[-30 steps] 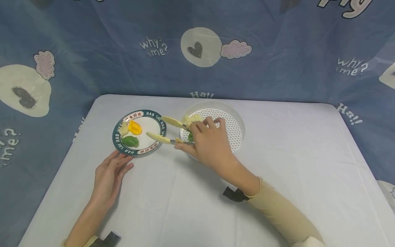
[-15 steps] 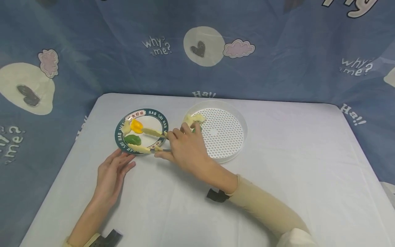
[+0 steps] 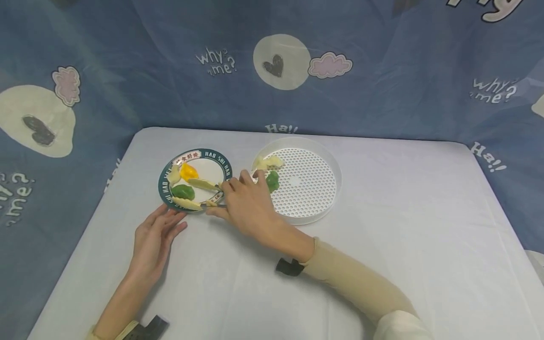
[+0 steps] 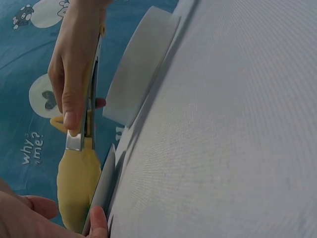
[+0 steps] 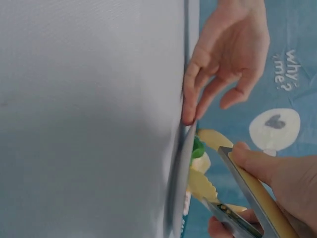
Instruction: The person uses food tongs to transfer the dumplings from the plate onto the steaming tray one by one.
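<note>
My right hand (image 3: 250,203) grips a pair of metal tongs with yellow tips (image 3: 187,203). The tips are apart over the plate (image 3: 212,160), one on either side of a green pepper-like piece (image 3: 183,191). A bright yellow piece (image 3: 189,172) and a pale piece (image 3: 174,175) lie beside it. The fingertips of my left hand (image 3: 150,241) touch the plate's near rim, its fingers loosely extended. In the right wrist view the tongs (image 5: 260,196) point toward the plate. In the left wrist view a yellow tip (image 4: 78,183) stands close to the plate's edge.
A round white tray (image 3: 335,189) with a perforated base stands right of the plate. A pale yellow piece (image 3: 272,163) and a green piece (image 3: 273,181) lie at its left side. Blue printed cloth (image 3: 382,94) hangs behind the white-covered table (image 3: 403,212).
My right hand has carried the tongs left, from above the tray to the plate, then lowered the tips around the green piece. My left hand has stayed at the rim.
</note>
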The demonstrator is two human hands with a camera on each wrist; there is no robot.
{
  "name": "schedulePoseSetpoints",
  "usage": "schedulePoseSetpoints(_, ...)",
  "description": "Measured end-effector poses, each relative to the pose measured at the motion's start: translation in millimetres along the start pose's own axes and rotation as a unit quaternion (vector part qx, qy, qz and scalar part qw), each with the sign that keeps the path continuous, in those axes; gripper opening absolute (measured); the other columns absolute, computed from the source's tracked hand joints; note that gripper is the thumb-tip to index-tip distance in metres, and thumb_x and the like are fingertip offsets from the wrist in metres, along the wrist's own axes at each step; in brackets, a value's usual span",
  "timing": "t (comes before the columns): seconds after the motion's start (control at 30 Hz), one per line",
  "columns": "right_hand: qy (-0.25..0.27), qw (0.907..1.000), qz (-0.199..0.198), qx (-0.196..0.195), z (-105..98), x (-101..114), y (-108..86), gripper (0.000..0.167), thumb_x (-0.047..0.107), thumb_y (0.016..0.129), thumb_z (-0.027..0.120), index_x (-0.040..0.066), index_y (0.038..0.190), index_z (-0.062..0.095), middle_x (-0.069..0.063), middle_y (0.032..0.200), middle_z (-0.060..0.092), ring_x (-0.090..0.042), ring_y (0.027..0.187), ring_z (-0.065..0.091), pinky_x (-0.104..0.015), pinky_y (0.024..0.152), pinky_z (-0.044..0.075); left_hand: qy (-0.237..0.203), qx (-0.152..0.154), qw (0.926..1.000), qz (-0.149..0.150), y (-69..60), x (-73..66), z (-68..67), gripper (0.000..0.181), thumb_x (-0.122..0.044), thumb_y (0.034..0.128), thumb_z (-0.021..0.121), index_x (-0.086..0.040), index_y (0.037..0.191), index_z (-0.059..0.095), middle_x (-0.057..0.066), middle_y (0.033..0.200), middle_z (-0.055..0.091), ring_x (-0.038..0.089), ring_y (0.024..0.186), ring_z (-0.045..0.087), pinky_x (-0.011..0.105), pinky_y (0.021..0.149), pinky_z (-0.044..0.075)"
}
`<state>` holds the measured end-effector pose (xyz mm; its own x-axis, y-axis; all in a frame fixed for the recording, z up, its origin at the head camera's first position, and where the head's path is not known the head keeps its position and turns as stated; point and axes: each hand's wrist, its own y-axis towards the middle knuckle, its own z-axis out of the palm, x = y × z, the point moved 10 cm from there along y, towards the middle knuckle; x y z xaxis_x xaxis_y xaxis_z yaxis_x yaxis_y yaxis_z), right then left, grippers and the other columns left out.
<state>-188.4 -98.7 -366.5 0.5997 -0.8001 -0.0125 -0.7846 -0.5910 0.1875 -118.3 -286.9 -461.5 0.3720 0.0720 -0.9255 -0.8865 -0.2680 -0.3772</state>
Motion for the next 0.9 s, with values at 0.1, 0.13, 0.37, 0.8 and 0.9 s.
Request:
schedulePoseSetpoints(0.1, -0.007, 0.9998, 0.003, -0.017, 0.3, 1.0, 0.4, 0.066, 0.079, 0.098, 0.053, 0.021, 0.121, 0.074, 0.006, 0.112, 0.078, -0.019, 0.101, 0.061, -0.045, 0.102, 0.052, 0.001, 0.002, 1.0, 0.003, -0.4, -1.1, 0.7, 0.067, -0.023, 0.1162, 0.037, -0.008, 0.174, 0.007, 0.02, 0.177, 0.021, 0.003, 0.135, 0.056, 0.008, 0.107, 0.059)
schedulePoseSetpoints(0.13, -0.01, 0.9997, 0.002, -0.022, 0.2, 1.4, 0.3, 0.065, 0.079, 0.098, 0.053, 0.021, 0.119, 0.073, 0.006, 0.111, 0.078, -0.019, 0.1, 0.061, -0.045, 0.101, 0.053, 0.002, 0.002, 1.0, 0.004, -0.5, -1.4, 1.0, 0.067, -0.023, 0.1162, 0.037, -0.008, 0.174, 0.007, 0.021, 0.177, 0.021, 0.004, 0.136, 0.055, 0.008, 0.107, 0.059)
schedulePoseSetpoints(0.37, -0.029, 0.9988, -0.004, -0.039, 0.6, 5.8, -1.2, 0.06, 0.076, 0.1, 0.052, 0.023, 0.119, 0.073, 0.008, 0.113, 0.078, -0.017, 0.101, 0.064, -0.043, 0.1, 0.055, 0.014, 0.003, 0.9998, 0.011, -0.2, -2.0, -0.2, 0.067, -0.024, 0.1163, 0.038, -0.007, 0.173, 0.008, 0.021, 0.173, 0.025, -0.004, 0.128, 0.058, 0.008, 0.108, 0.058)
schedulePoseSetpoints(0.8, -0.036, 0.9983, -0.008, -0.044, -0.3, 7.9, -4.8, 0.057, 0.075, 0.101, 0.052, 0.023, 0.113, 0.072, 0.009, 0.104, 0.076, -0.019, 0.095, 0.063, -0.041, 0.093, 0.052, 0.012, 0.001, 0.9999, 0.006, -0.4, -0.3, -0.4, 0.066, -0.023, 0.1159, 0.037, -0.009, 0.174, 0.008, 0.02, 0.174, 0.025, -0.002, 0.13, 0.057, 0.008, 0.108, 0.058)
schedulePoseSetpoints(0.9, -0.032, 0.9986, -0.006, -0.041, -3.8, 5.9, -6.3, 0.057, 0.075, 0.101, 0.052, 0.023, 0.113, 0.071, 0.009, 0.105, 0.076, -0.02, 0.096, 0.063, -0.04, 0.093, 0.052, 0.012, 0.001, 0.9999, 0.006, -0.6, 0.0, -0.4, 0.066, -0.023, 0.1159, 0.037, -0.009, 0.174, 0.008, 0.02, 0.174, 0.025, -0.001, 0.132, 0.056, 0.008, 0.108, 0.058)
